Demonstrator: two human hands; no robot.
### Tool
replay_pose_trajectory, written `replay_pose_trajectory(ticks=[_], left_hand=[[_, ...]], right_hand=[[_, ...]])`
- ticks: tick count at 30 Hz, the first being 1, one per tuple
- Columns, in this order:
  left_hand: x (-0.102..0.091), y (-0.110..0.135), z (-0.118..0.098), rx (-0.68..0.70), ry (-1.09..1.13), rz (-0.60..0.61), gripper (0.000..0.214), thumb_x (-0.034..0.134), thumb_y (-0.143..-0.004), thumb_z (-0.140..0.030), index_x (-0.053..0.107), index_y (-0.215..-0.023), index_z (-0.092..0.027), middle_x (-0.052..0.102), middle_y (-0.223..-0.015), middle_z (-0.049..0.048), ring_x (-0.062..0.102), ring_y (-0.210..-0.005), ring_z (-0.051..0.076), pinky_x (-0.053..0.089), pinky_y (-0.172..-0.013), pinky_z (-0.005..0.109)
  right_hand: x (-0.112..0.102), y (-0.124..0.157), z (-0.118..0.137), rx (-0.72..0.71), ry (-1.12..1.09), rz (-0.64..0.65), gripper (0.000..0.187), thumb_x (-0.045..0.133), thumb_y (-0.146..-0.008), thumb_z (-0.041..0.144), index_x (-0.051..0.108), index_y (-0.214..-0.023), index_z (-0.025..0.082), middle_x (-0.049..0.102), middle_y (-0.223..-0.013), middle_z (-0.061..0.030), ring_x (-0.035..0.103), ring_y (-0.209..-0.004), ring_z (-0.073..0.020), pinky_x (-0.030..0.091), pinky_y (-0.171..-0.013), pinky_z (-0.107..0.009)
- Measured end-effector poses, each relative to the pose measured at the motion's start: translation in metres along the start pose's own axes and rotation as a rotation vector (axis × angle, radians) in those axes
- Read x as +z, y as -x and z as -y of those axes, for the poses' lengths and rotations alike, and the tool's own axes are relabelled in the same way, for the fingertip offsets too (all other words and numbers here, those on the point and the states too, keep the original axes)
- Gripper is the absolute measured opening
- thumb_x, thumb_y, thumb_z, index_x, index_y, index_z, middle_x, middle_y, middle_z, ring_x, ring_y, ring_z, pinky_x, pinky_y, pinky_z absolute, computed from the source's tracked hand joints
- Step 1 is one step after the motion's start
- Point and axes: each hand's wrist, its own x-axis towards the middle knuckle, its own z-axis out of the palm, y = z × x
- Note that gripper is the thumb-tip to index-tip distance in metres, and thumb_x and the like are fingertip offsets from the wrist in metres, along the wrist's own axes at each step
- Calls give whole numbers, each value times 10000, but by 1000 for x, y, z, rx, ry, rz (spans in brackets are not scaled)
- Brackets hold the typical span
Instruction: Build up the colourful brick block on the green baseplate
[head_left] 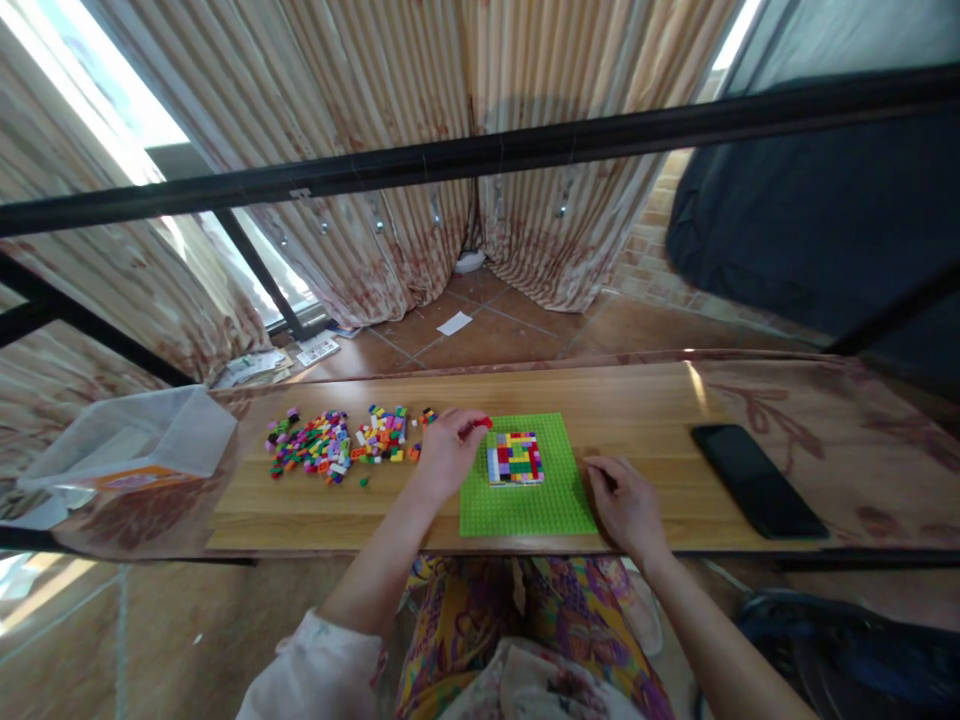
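A green baseplate lies on the wooden table in front of me, with a small block of coloured bricks built on its far half. My left hand hovers at the plate's far left corner, its fingers pinched on a small red brick. My right hand rests on the table just beside the plate's right edge, fingers curled loosely down; I see nothing in it. A heap of loose coloured bricks lies on the table left of my left hand.
A black phone lies flat on the table's right part. A clear plastic box stands at the left end. A black bar crosses above. Curtains hang beyond, and papers lie on the tiled floor.
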Motion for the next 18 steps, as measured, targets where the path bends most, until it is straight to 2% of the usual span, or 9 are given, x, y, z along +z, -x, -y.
replay_pose_trajectory(ticks=[4, 8, 18], left_hand=[[15, -4, -7, 48, -31, 64, 153, 566, -856, -163, 707, -904, -199, 712, -914, 25, 640, -858, 151, 495, -831, 288], [26, -3, -6, 64, -126, 77, 163, 587, -840, -153, 714, -923, -213, 722, -950, 31, 637, -920, 179, 477, -890, 332], [37, 3, 2, 103, -322, 53, 140, 574, -846, -199, 694, -915, -221, 707, -926, 32, 601, -916, 200, 432, -891, 362]], right_hand=[[0, 0, 0, -9, -14, -1, 265, 464, -916, 325, 687, -922, 183, 701, -923, -84, 647, -846, -209, 494, -779, -344], [0, -1, 0, 0, -16, -1, 257, 465, -915, 314, 690, -928, 189, 701, -926, -83, 646, -845, -211, 497, -777, -347], [0, -1, 0, 0, -30, -9, 245, 476, -911, 303, 691, -921, 186, 703, -930, -83, 649, -861, -211, 499, -798, -354]])
